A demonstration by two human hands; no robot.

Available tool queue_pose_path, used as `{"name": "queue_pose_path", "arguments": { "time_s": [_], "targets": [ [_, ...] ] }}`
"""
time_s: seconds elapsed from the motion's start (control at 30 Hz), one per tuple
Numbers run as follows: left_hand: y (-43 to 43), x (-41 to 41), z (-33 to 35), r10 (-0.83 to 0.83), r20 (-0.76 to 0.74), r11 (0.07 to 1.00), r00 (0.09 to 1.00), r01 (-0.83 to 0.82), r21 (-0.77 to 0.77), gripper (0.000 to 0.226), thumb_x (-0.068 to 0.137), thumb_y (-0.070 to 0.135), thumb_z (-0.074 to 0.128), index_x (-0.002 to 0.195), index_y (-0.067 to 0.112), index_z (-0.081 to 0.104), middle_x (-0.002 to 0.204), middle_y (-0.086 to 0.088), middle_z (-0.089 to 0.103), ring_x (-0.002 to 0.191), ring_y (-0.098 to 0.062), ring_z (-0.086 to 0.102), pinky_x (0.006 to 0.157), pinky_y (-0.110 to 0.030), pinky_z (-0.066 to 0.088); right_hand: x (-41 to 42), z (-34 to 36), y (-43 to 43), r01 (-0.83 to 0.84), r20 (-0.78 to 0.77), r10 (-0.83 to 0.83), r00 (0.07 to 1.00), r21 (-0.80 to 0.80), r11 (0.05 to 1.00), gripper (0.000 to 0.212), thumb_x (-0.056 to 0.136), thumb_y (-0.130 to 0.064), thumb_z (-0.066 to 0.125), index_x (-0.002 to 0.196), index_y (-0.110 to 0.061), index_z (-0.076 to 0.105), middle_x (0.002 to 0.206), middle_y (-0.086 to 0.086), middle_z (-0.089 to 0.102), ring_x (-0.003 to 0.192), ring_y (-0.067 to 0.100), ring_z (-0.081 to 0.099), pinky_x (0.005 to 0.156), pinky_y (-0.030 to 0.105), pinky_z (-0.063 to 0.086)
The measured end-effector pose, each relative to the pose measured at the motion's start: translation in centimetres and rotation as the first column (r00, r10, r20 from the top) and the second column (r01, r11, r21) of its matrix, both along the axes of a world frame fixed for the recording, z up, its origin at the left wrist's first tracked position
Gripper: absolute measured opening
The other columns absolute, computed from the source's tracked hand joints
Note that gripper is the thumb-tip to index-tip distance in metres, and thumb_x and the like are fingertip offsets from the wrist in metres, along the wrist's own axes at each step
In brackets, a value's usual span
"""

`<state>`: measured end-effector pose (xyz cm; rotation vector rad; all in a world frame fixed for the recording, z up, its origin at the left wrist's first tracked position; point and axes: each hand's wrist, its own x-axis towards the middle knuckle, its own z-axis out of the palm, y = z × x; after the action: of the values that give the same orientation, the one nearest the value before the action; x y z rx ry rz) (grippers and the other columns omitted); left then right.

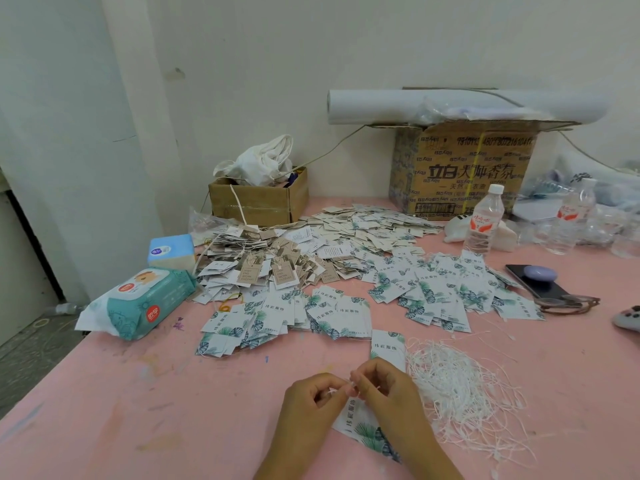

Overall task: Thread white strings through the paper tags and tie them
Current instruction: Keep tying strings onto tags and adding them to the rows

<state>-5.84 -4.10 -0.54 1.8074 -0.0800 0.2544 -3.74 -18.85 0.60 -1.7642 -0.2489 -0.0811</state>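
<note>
At the bottom centre of the frame both hands are drawn close together over the pink table [138, 393]. The left hand [311, 398] has its fingers curled in and pinches one end of a short white string [347, 388]. The right hand [384, 386] pinches the same string from the other side, so their fingertips almost meet. Just below them is a leaf-printed paper tag [360, 429], partly hidden under the right wrist. I cannot tell whether it hangs from the string or lies flat on the table. A second single tag [388, 346] lies just above the right hand. To the right of the hands, in the lower right of the frame, is a loose tangle of white strings [460, 386]. Across the middle of the frame spreads a wide scatter of leaf-printed tags [346, 313]. Behind it, left of centre, is a heap of brownish tags with strings on them [263, 261]. At the left edge sit a teal pack of wet wipes [145, 303] and, above it, a blue tissue box [171, 251]. Against the wall stands a small cardboard box [256, 202] with white cloth [256, 161] bulging out of it. In the upper right is a printed carton [464, 168] with a white roll [450, 105] laid across its top. Two water bottles [485, 220] stand in front of and beside the carton. At the right edge lie a dark phone [550, 289], with a lilac object [540, 271] resting on it, and a pair of glasses [568, 303].
</note>
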Motion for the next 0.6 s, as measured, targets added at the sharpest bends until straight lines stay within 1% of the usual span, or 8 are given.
{"name": "queue_pose_path", "arguments": {
  "time_s": [0.07,0.17,0.27,0.47,0.6],
  "targets": [
    [-0.04,0.01,-0.03,-0.008,0.001,1.0,1.0,0.008,0.026,0.014,0.086,0.03,0.071,0.073,0.034,0.075,0.046,0.01,0.032,0.051,-0.006,0.026,0.049,-0.018,0.021,0.08,-0.12,0.01,-0.001,0.003,0.001,1.0,-0.017,1.0,0.013,0.088,-0.018,0.067,0.077,-0.011,0.066,0.067,-0.001,0.07,0.059,0.006,0.059,0.058,0.019,0.046],
    [-0.03,0.05,-0.07,-0.015,-0.003,0.999,1.0,0.016,0.034,0.017,0.087,0.028,0.07,0.073,0.036,0.075,0.047,0.011,0.032,0.052,-0.007,0.026,0.05,-0.019,0.022,0.14,-0.34,0.07,0.002,0.012,-0.001,1.0,-0.048,0.999,0.013,0.088,-0.018,0.067,0.076,-0.014,0.066,0.066,-0.003,0.07,0.058,0.001,0.059,0.057,0.014,0.044],
    [-0.03,0.1,-0.12,-0.019,0.004,0.999,1.0,0.019,0.048,0.019,0.088,0.027,0.069,0.073,0.038,0.074,0.048,0.01,0.034,0.052,-0.006,0.027,0.05,-0.019,0.022,0.22,-0.53,0.15,0.001,0.01,0.0,1.0,-0.075,0.997,0.014,0.088,-0.02,0.067,0.075,-0.018,0.066,0.066,-0.003,0.069,0.056,0.002,0.056,0.055,0.014,0.043],
    [-0.02,0.14,-0.29,-0.027,0.007,0.998,1.0,0.027,0.053,0.017,0.089,0.028,0.068,0.076,0.038,0.075,0.051,0.009,0.038,0.054,-0.007,0.029,0.052,-0.021,0.024,0.43,-0.7,0.14,0.006,0.015,-0.005,1.0,-0.085,0.996,0.012,0.088,-0.019,0.067,0.076,-0.018,0.065,0.065,-0.004,0.068,0.055,0.0,0.056,0.054,0.013,0.041],
    [-0.04,0.08,-0.17,-0.027,0.002,0.998,1.0,0.027,0.053,0.019,0.089,0.028,0.068,0.076,0.039,0.075,0.05,0.01,0.038,0.052,-0.005,0.029,0.05,-0.018,0.024,0.41,-0.73,0.13,0.012,0.016,-0.01,1.0,-0.086,0.996,0.012,0.088,-0.02,0.067,0.076,-0.018,0.065,0.067,-0.003,0.069,0.056,0.0,0.058,0.055,0.013,0.042]
  ]
}}
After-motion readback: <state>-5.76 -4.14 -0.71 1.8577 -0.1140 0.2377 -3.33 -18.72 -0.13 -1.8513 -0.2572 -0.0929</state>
